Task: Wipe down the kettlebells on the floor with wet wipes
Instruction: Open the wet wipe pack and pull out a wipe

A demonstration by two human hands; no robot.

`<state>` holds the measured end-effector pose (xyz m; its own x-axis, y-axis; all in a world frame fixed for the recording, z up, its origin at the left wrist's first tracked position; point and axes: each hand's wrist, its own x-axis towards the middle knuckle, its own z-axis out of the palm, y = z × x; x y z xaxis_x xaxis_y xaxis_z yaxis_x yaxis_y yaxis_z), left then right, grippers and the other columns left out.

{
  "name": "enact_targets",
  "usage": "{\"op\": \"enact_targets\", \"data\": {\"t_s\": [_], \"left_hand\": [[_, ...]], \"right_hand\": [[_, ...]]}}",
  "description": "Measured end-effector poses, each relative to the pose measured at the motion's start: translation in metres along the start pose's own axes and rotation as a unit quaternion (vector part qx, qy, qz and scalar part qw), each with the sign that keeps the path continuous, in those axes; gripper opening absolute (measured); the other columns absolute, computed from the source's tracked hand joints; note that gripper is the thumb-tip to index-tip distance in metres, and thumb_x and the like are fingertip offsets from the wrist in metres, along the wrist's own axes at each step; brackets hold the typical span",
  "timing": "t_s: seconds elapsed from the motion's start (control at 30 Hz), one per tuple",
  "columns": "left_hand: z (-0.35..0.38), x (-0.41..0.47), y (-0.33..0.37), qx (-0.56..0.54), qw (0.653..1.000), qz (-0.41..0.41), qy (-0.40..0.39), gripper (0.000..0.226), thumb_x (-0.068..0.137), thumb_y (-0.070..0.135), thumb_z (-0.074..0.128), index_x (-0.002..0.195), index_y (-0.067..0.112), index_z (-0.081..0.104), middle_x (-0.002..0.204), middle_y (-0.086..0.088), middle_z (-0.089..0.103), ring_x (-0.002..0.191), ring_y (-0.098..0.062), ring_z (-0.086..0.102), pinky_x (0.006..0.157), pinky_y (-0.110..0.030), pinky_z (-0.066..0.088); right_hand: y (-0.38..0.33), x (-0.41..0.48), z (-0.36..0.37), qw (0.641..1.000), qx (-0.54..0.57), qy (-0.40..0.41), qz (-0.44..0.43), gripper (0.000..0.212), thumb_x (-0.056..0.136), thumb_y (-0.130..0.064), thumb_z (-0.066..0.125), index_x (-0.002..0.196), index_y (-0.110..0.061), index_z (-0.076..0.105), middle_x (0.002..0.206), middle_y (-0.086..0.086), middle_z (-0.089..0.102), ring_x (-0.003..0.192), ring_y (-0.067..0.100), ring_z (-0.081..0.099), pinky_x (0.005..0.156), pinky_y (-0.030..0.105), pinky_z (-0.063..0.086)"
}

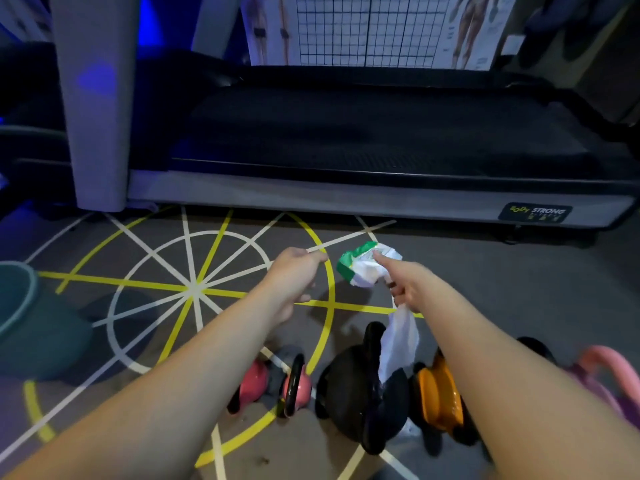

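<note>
several kettlebells stand on the floor beneath the fingers. the black kettlebell (360, 386) is the largest, right under the right hand (407, 289). an orange kettlebell (440, 400) is just right of it, and small pink kettlebells (294, 386) sit below the left hand (294, 282). the wipes pack (360, 268), green, white and crumpled, is at the tip of the right forefinger; i cannot tell if it rests on the floor. the other right fingers pinch a wet wipe (398, 341), which hangs limp against the black kettlebell's handle. the left fingers are curled, with nothing seen in them. the wipe seems ready and wiping not yet begun; next it needs spreading over the matte black kettlebell.
</note>
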<state>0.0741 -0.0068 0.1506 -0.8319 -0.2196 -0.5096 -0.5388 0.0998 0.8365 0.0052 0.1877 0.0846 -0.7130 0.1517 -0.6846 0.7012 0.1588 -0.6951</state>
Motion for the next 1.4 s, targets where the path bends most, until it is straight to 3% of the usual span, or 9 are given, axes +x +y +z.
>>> {"op": "enact_targets", "data": {"t_s": [0.17, 0.33, 0.43, 0.57, 0.77, 1.0, 1.2, 1.3, 1.4], "left_hand": [[-0.006, -0.008, 0.004, 0.023, 0.999, 0.022, -0.034, 0.015, 0.095, 0.028, 0.065, 0.107, 0.019, 0.064, 0.096, -0.004, 0.067, 0.082, -0.02, 0.064, 0.072, -0.034, 0.049], [-0.009, -0.041, 0.015, 0.085, 0.975, 0.104, -0.175, 0.03, 0.089, 0.047, 0.073, 0.111, 0.026, 0.071, 0.112, 0.003, 0.075, 0.106, -0.011, 0.07, 0.092, -0.036, 0.055], [-0.014, -0.06, 0.02, 0.102, 0.961, 0.14, -0.216, 0.031, 0.087, 0.043, 0.076, 0.113, 0.027, 0.071, 0.11, -0.003, 0.075, 0.102, -0.01, 0.07, 0.088, -0.03, 0.052], [-0.032, -0.077, 0.021, 0.054, 0.973, 0.176, -0.139, 0.013, 0.093, 0.014, 0.071, 0.104, 0.006, 0.071, 0.08, -0.005, 0.071, 0.07, -0.012, 0.063, 0.06, -0.019, 0.047], [-0.074, -0.103, 0.019, -0.017, 0.985, 0.166, -0.048, 0.013, 0.095, 0.024, 0.07, 0.099, 0.013, 0.067, 0.082, -0.004, 0.073, 0.07, -0.016, 0.065, 0.06, -0.03, 0.049], [-0.122, -0.14, -0.005, -0.061, 0.983, 0.165, -0.043, 0.012, 0.089, 0.014, 0.076, 0.097, 0.008, 0.069, 0.078, -0.005, 0.069, 0.062, -0.014, 0.062, 0.053, -0.027, 0.051], [-0.14, -0.163, -0.012, -0.188, 0.969, 0.159, -0.012, 0.018, 0.09, 0.002, 0.072, 0.104, 0.007, 0.063, 0.081, -0.012, 0.066, 0.062, -0.017, 0.064, 0.06, -0.028, 0.05], [-0.144, -0.175, -0.007, -0.222, 0.961, 0.16, -0.042, 0.019, 0.092, 0.003, 0.068, 0.109, 0.01, 0.064, 0.078, -0.007, 0.067, 0.068, -0.021, 0.065, 0.071, -0.038, 0.056], [-0.145, -0.183, -0.002, -0.244, 0.955, 0.163, -0.029, 0.02, 0.093, -0.003, 0.059, 0.107, 0.008, 0.068, 0.071, -0.007, 0.062, 0.065, -0.021, 0.06, 0.067, -0.036, 0.057]], "right_hand": [[-0.029, -0.015, 0.003, 1.0, 0.016, 0.0, -0.026, 0.033, 0.087, -0.041, 0.072, 0.103, -0.014, 0.06, 0.081, 0.008, 0.053, 0.052, 0.016, 0.036, 0.037, 0.016, 0.031], [-0.06, -0.081, 0.01, 0.968, 0.158, -0.19, -0.051, 0.019, 0.092, -0.02, 0.05, 0.075, -0.012, 0.046, 0.051, 0.0, 0.046, 0.035, 0.01, 0.028, 0.033, 0.017, 0.023], [-0.065, -0.118, 0.012, 0.938, 0.239, -0.238, -0.076, 0.012, 0.085, -0.015, 0.049, 0.076, -0.007, 0.05, 0.069, 0.007, 0.05, 0.049, 0.015, 0.039, 0.048, 0.023, 0.037], [-0.059, -0.142, 0.013, 0.931, 0.238, -0.238, -0.139, 0.022, 0.08, -0.023, 0.063, 0.091, -0.009, 0.049, 0.08, 0.013, 0.046, 0.063, 0.021, 0.046, 0.062, 0.031, 0.044], [-0.022, -0.189, 0.029, 0.942, -0.026, -0.31, -0.128, 0.059, 0.079, -0.051, 0.075, 0.115, -0.005, 0.07, 0.108, 0.015, 0.073, 0.091, 0.028, 0.068, 0.088, 0.046, 0.055], [-0.006, -0.223, 0.048, 0.951, 0.056, -0.221, -0.207, 0.021, 0.087, -0.016, 0.075, 0.103, -0.003, 0.075, 0.105, 0.018, 0.075, 0.087, 0.028, 0.069, 0.085, 0.046, 0.056], [-0.003, -0.256, 0.064, 0.938, 0.125, -0.261, -0.192, 0.037, 0.092, -0.016, 0.061, 0.12, 0.009, 0.063, 0.1, 0.021, 0.065, 0.089, 0.032, 0.06, 0.081, 0.047, 0.049], [0.0, -0.268, 0.067, 0.923, 0.139, -0.306, -0.187, 0.051, 0.091, -0.025, 0.065, 0.13, 0.007, 0.059, 0.119, 0.027, 0.066, 0.104, 0.042, 0.063, 0.098, 0.058, 0.049], [-0.001, -0.279, 0.07, 0.919, 0.212, -0.274, -0.187, 0.035, 0.089, -0.019, 0.069, 0.115, 0.003, 0.066, 0.113, 0.026, 0.068, 0.094, 0.035, 0.067, 0.084, 0.048, 0.055]]}}
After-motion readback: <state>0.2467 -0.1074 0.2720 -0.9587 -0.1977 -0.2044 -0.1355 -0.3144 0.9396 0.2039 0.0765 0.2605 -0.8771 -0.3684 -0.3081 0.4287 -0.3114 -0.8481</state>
